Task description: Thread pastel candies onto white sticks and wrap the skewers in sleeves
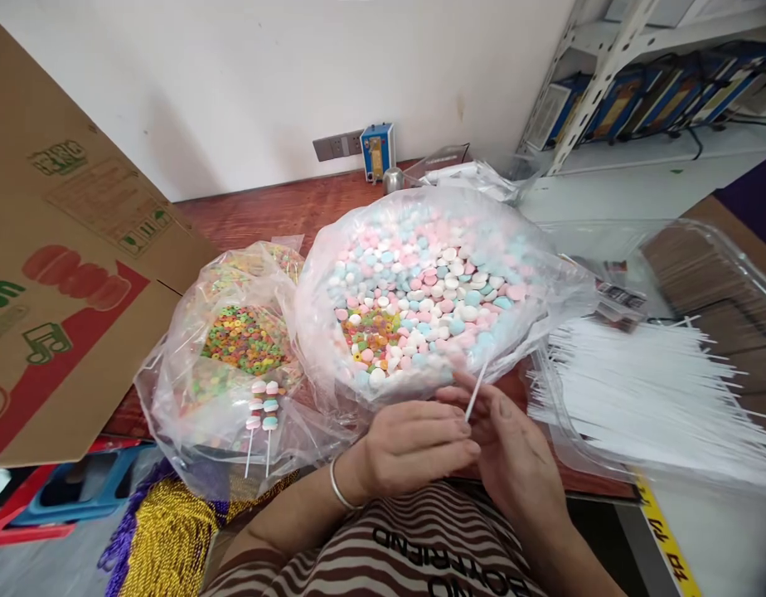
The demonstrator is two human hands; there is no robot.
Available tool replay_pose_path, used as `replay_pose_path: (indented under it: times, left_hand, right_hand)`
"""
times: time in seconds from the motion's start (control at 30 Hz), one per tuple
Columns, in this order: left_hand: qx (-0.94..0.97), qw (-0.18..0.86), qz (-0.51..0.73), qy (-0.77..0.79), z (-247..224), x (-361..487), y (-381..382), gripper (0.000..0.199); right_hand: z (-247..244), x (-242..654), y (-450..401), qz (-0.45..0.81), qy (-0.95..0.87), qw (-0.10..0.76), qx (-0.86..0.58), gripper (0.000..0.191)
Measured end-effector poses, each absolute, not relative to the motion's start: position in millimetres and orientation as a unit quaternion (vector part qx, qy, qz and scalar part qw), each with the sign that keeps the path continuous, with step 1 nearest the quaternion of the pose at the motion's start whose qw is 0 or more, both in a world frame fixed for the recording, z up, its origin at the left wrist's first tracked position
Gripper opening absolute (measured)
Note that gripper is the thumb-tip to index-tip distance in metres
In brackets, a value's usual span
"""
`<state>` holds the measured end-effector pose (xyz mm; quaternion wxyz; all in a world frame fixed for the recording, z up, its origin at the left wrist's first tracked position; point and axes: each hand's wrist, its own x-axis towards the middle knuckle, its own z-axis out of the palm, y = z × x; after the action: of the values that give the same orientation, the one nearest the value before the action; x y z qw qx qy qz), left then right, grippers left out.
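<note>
My left hand (414, 439) is in front of the large bag, its fingers together and their tips at the lower end of a thin white stick (476, 391). The stick slants up with its upper end free. My right hand (513, 452) is close beside it, thumb apart from the fingers, which pass behind the stick and are partly blurred. Beyond my hands, a clear plastic bag (538, 311) holds pink, white and blue candies (448, 290), with a patch of small colored rings (374, 332). Two finished candy sticks (263, 406) lie on the left bag.
A second bag (165, 373) holds colorful rings (246, 338). At right, a clear tray (566, 431) holds many white sticks (644, 398). A cardboard box (78, 274) stands left. A blue device (378, 153) is by the wall; shelving (607, 91) rises at back right.
</note>
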<state>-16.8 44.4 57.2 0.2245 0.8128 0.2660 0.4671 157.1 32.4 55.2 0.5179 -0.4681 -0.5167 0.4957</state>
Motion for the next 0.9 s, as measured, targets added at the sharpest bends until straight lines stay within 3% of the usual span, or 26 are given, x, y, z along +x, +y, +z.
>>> replay_pose_path:
  times: [0.13,0.27,0.37,0.47,0.7,0.9]
  left_hand:
    - [0.886,0.101,0.408,0.194,48.8,-18.8,51.8,0.034]
    - [0.829,0.026,0.432,0.354,46.3,-47.1,86.4,0.041]
    - [0.792,0.028,0.343,0.504,53.8,-73.1,126.0,0.029]
    - [0.803,0.049,0.246,0.541,60.8,-82.6,166.5,0.024]
    - [0.804,0.038,0.077,0.588,59.9,-61.2,215.3,0.020]
    - [0.784,0.031,0.176,0.594,59.0,-62.1,210.6,0.008]
  right_hand:
    - [58.7,155.1,54.1,0.575,-0.347,0.610,-0.421,0.020]
    - [60.8,172.1,58.5,0.497,-0.348,0.657,-0.448,0.018]
    - [55.0,182.2,52.5,0.476,-0.434,0.575,-0.504,0.030]
    - [46.7,181.9,47.7,0.475,-0.512,0.492,-0.520,0.037]
    - [37.9,180.1,47.1,0.389,-0.596,0.453,-0.537,0.033]
    - [29.0,188.6,46.3,0.365,-0.592,0.448,-0.562,0.032]
